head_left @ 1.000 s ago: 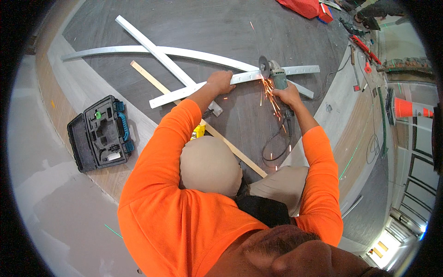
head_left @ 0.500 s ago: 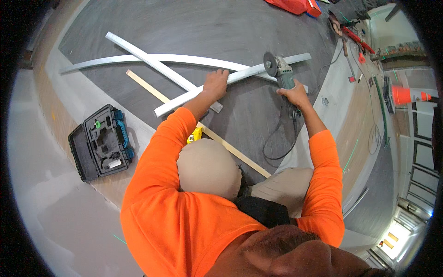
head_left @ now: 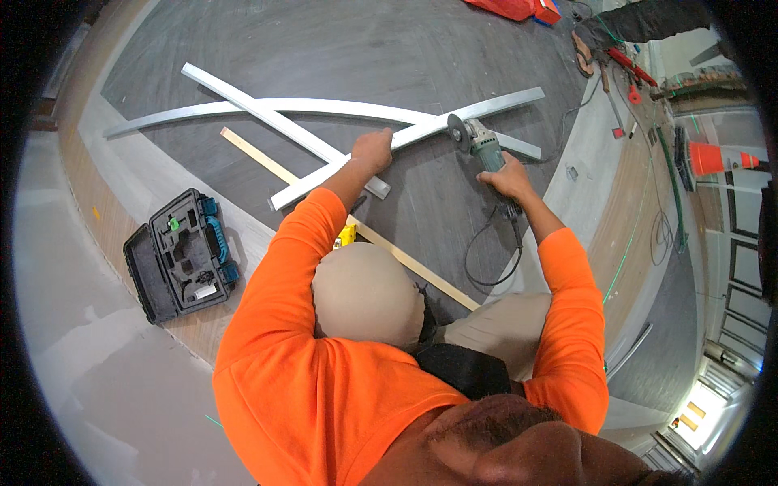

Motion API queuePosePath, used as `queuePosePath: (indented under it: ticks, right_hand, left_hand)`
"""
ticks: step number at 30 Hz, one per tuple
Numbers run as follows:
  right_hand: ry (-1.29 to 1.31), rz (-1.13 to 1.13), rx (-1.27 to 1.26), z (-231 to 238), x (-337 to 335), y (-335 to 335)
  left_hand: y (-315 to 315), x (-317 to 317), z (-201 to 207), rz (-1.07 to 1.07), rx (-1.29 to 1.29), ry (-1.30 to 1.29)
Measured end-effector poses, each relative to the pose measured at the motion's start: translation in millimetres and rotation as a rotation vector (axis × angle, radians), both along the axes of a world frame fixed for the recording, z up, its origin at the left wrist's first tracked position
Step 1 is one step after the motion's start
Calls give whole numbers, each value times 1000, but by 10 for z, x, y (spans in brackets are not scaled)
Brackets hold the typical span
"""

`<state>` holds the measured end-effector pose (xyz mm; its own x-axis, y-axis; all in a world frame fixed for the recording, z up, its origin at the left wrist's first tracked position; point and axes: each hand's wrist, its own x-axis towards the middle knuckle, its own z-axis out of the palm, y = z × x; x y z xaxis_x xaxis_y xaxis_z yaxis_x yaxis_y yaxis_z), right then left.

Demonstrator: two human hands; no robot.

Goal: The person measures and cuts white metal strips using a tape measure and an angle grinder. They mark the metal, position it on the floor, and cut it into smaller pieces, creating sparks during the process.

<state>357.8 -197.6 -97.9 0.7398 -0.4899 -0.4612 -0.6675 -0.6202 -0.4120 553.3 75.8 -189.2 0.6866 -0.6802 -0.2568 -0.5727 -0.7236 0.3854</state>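
Note:
My right hand (head_left: 506, 176) is wrapped round the body of an angle grinder (head_left: 488, 151). Its round disc (head_left: 459, 134) overlaps the near edge of a silver metal bar (head_left: 425, 130); whether they touch, I cannot tell. My left hand (head_left: 373, 151) is closed over the middle of that bar, its fingertips partly hidden. The bar lies slantwise across a second metal bar (head_left: 271, 121) and a long third one (head_left: 340, 106). By my knee sits a yellow tape measure (head_left: 347, 236), beside a wooden batten (head_left: 413, 270).
An open black tool case (head_left: 190, 259) lies at left. The grinder's cord (head_left: 472, 271) loops near my right knee. At far right are an orange cone (head_left: 713, 158), hand tools (head_left: 612, 105) and another person's sandalled foot (head_left: 583, 55). Something red (head_left: 519, 10) lies at the far edge.
The grinder has shifted left and toward me, its disc now at the bar's near edge. My left hand has slid slightly left. The other person's leg shows more at far right.

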Motion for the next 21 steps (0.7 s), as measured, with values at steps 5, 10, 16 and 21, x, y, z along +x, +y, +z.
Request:
queuePosePath:
  ticks: [5,10,16,21]
  right_hand:
    - [-55,9,9,-31,40,7]
    - [-40,1,2,-48,51,-15]
    - [-47,21,13,-100,54,-40]
    - [-112,26,-11,-226,46,-114]
  left_hand:
    - [31,16,-42,3,-19,5]
    - [38,18,-64,0,-35,-10]
    - [40,5,-23,2,-22,-11]
    - [21,-2,-10,-1,-17,-1]
